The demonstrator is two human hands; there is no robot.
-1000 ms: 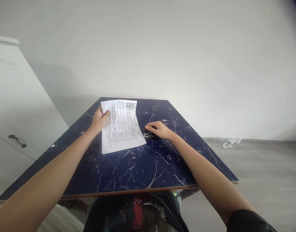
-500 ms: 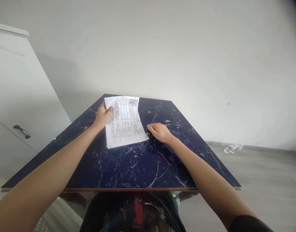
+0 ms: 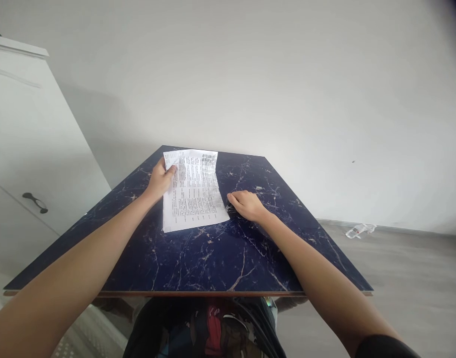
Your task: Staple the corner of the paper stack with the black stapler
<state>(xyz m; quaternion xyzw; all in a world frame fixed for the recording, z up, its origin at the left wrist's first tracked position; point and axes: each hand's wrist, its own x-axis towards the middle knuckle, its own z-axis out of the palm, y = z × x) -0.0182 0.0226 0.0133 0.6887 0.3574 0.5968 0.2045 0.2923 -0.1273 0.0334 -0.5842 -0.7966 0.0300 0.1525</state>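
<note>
My left hand (image 3: 161, 179) pinches the left edge of a printed paper sheet (image 3: 192, 194), thumb on top and fingers behind. The paper is curved and tilted, with dense text and a crease toward its right side. More than one layer shows at its lower left corner. To the right, my right hand (image 3: 246, 204) is closed over a small black object (image 3: 232, 210) with shiny streaks, lying at the paper's lower right corner. The fingers hide most of that object, so its kind cannot be made out.
A dark blue marbled table (image 3: 198, 263) lies under both hands, its far edge near a pale wall (image 3: 228, 74). On the left stands a white cabinet (image 3: 30, 134) with a dark handle (image 3: 35, 203). Clear plastic packaging (image 3: 361, 230) lies on the floor at right.
The paper has shifted slightly right, and its lower edge sits a little lower and flatter. Both hands keep their hold, with barely any movement.
</note>
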